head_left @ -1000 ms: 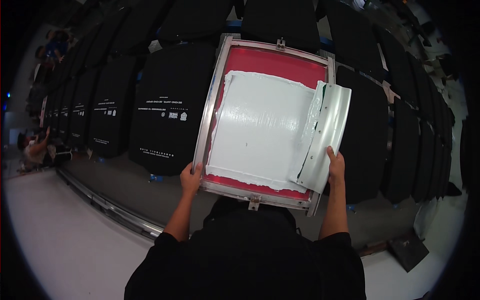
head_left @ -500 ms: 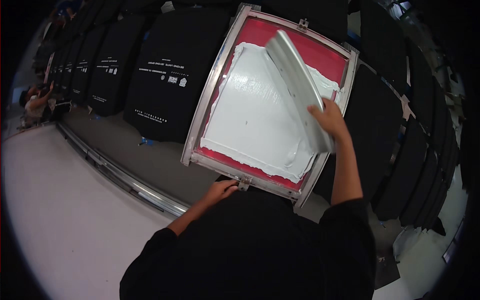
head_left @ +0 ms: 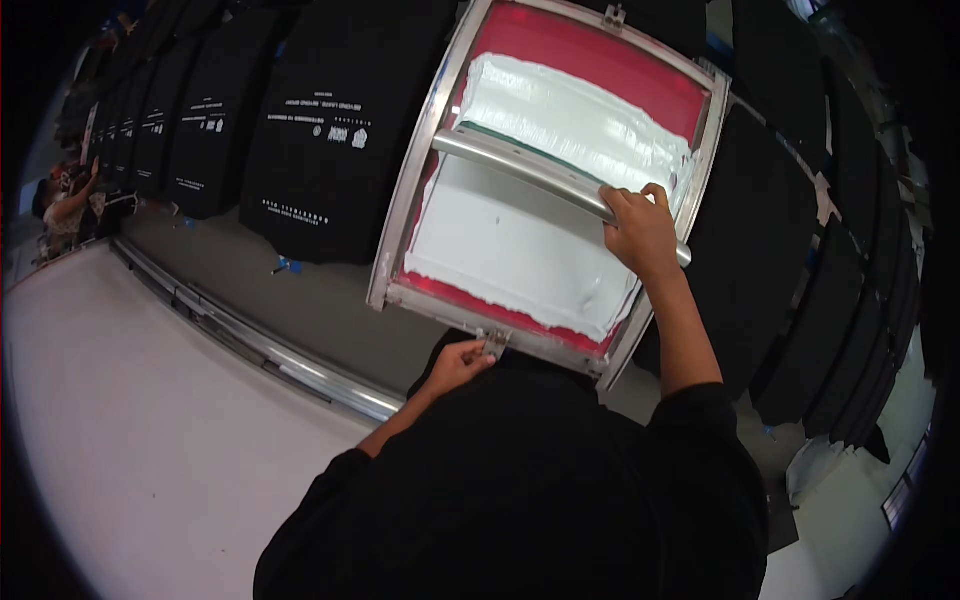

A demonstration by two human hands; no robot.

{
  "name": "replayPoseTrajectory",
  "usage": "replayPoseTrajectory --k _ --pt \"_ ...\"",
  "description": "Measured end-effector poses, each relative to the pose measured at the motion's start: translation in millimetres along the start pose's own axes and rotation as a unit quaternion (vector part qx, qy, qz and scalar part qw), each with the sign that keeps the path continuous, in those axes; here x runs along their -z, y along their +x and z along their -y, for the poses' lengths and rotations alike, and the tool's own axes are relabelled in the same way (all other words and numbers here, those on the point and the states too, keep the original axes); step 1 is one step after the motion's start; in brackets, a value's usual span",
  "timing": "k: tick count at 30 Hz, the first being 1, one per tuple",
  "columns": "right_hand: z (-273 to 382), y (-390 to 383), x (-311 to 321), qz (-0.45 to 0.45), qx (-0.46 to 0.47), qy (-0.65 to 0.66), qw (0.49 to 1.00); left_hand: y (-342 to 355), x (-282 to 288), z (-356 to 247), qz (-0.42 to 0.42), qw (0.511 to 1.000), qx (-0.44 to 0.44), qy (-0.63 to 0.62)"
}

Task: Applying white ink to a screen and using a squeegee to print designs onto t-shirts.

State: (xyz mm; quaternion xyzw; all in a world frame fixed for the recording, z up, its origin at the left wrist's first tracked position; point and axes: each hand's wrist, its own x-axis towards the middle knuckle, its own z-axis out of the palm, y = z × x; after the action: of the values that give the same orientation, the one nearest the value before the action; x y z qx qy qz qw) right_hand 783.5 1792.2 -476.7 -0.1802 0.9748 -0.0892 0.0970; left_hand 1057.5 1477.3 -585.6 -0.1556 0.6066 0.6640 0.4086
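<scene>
My right hand (head_left: 643, 232) grips a long metal-handled squeegee (head_left: 520, 172) near its right end. The squeegee lies crosswise over the screen printing frame (head_left: 405, 215), its greenish blade edge in the white ink (head_left: 530, 240). Ink covers much of the red mesh (head_left: 545, 48), smooth on the near side of the squeegee and streaked on the far side. At the middle of the frame's near bar, my left hand (head_left: 462, 364) pinches a small metal clip (head_left: 495, 344). What lies under the screen is hidden.
Black printed shirts (head_left: 310, 140) lie in a row to the left, more black fabric (head_left: 745, 230) to the right. A metal rail (head_left: 270, 345) edges the table, beside a pale floor (head_left: 150, 420). Another person (head_left: 72, 205) stands at the far left.
The squeegee has swung from a steep slant to lying crosswise on the ink. My right hand has shifted slightly, now wrapped over the handle. My left hand stays at the near clip.
</scene>
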Motion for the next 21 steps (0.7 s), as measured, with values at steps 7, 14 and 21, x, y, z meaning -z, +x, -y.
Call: replayPoseTrajectory --k 7,14,21 --pt "95.5 -89.4 24.1 0.203 -0.066 0.130 0.968 -5.5 26.6 -49.3 -0.158 0.900 -0.257 0.315" --pt "135.8 -113.3 -2.3 0.219 -0.092 0.127 0.963 20.3 117.5 -154.6 -0.212 0.696 -0.391 0.563" --pt "107.7 -179.5 11.1 0.149 -0.268 0.010 0.952 55.1 133.4 -167.0 -0.004 0.743 -0.217 0.633"
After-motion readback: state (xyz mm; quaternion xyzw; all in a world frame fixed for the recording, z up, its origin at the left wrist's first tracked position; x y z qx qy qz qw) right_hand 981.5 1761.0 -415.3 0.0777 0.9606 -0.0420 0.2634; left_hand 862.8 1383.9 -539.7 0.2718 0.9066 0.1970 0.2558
